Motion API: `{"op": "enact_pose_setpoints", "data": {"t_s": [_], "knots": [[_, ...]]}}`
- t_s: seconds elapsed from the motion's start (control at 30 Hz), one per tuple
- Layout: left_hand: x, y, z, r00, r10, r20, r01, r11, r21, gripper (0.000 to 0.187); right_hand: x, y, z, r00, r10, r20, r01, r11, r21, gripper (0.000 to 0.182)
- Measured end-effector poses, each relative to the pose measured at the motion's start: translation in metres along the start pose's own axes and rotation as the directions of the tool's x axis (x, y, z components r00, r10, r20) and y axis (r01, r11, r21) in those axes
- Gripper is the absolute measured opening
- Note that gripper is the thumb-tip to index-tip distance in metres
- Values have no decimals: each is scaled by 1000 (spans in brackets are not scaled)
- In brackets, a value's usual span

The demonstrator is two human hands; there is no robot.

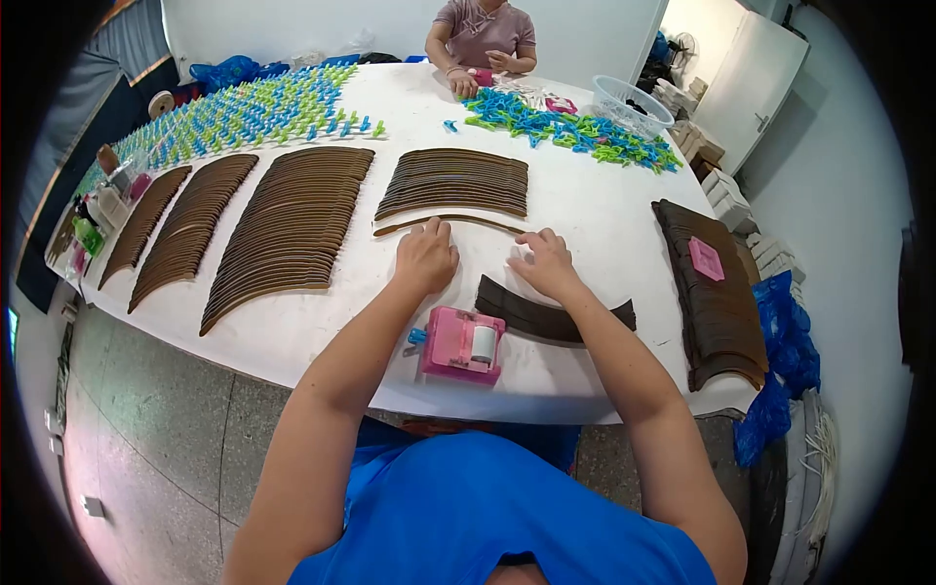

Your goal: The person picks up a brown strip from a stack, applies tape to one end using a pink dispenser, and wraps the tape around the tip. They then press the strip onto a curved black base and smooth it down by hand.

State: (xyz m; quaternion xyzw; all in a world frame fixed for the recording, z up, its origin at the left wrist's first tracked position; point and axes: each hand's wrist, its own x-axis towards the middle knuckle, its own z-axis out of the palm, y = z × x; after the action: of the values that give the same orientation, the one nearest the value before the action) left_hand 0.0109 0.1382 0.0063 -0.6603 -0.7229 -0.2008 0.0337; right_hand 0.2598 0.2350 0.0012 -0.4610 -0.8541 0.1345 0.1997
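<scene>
On the white table, a thin curved brown strip (458,220) lies just in front of a fanned row of similar strips (453,180). My left hand (427,255) rests with its fingertips at the near edge of the single strip, fingers bent downward. At the strip's right end is my right hand (544,263), thumb and fingers apart, with nothing seen between them. A pink device with a white roll (463,344) sits nearer my body, below my left hand. Partly under my right forearm lies a dark curved stack (526,314).
Three more fanned rows of brown strips (291,224) lie at the left. Blue and green clips (244,107) cover the back left, more (575,132) the back right. A dark stack (712,292) carries a pink frame (706,258). Another person (483,39) sits across the table.
</scene>
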Motion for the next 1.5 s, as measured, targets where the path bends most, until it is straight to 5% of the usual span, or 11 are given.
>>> {"op": "enact_pose_setpoints", "data": {"t_s": [0.77, 1.5], "knots": [[15, -5, 3, 999, -28, -24, 28, 1000, -1, 44, 23, -20, 2, 990, 131, 51, -120, 977, -178, 72], [8, 1, 2, 985, -91, -144, 90, 996, -15, 33, 25, -40, -5, 972, 197, 132, -167, 964, -205, 67]]}}
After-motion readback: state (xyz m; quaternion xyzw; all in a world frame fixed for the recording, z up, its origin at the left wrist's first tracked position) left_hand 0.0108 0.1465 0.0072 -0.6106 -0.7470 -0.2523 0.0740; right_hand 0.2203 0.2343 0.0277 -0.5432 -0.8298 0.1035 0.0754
